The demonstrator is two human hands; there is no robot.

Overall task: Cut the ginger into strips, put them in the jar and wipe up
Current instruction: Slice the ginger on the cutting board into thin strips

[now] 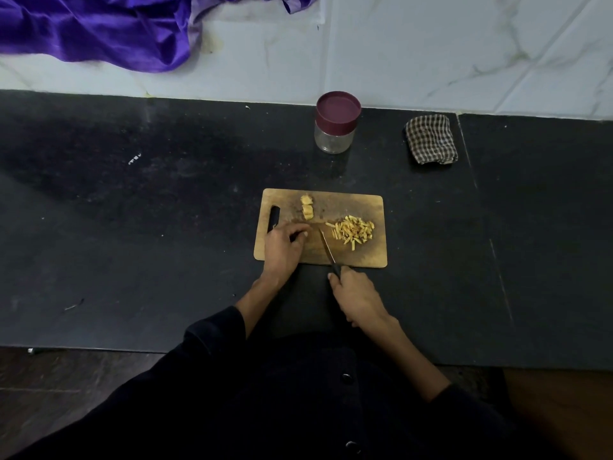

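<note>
ginger strips (pixel 353 232) piled on board (pixel 365 207) | knife (pixel 326 249) in right hand (pixel 356 297)

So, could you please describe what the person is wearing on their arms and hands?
Both hands, left hand and right hand, are bare, with no gloves; no rings or watch show. The forearms are bare too: dark, near-black long sleeves are pushed up towards the elbows. The matching dark garment has round dark buttons down its front.
</note>
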